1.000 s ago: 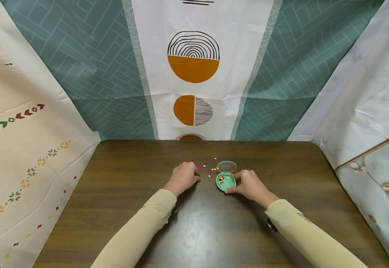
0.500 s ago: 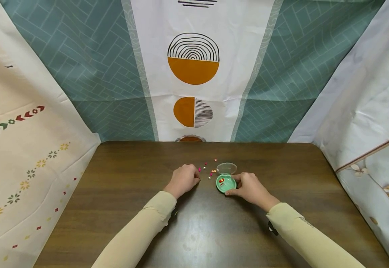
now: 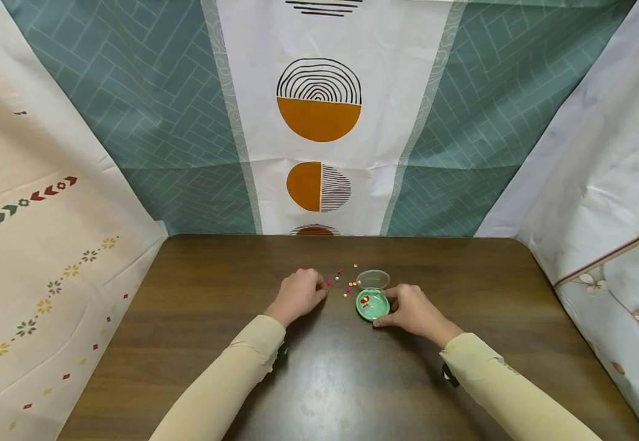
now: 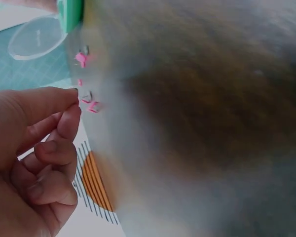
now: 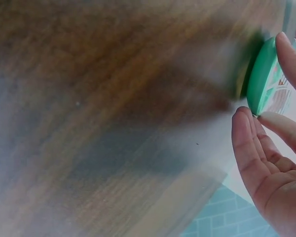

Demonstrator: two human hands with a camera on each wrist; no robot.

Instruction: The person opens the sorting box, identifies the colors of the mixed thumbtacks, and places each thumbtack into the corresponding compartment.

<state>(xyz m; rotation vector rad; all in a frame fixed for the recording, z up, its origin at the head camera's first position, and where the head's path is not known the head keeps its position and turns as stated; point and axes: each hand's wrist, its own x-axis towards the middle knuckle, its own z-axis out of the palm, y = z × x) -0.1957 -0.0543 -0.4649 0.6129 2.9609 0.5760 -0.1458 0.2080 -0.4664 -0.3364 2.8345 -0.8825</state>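
Observation:
A small round green case [image 3: 376,312] sits on the table with its clear lid [image 3: 373,279] folded back. A few red pieces [image 3: 365,301] lie inside, toward its left. My right hand [image 3: 414,310] grips the case's right side between thumb and fingers; the right wrist view has the green wall [image 5: 259,81] between them. Left of the case, my left hand [image 3: 297,295] is low by the table, fingers curled and thumb and index fingertips together. I cannot tell whether a bead is pinched there. Small pink beads [image 4: 81,59] lie just past those fingertips.
Several tiny pink, white and orange beads [image 3: 351,283] are scattered between the left hand and the case, some farther back. The brown wooden table [image 3: 319,380] meets a patterned cloth [image 3: 325,196] at its back edge, with cloths on both sides.
The head view has tilted up slightly, so everything sits a little lower in it. Both hands, the case and the beads keep nearly the same places.

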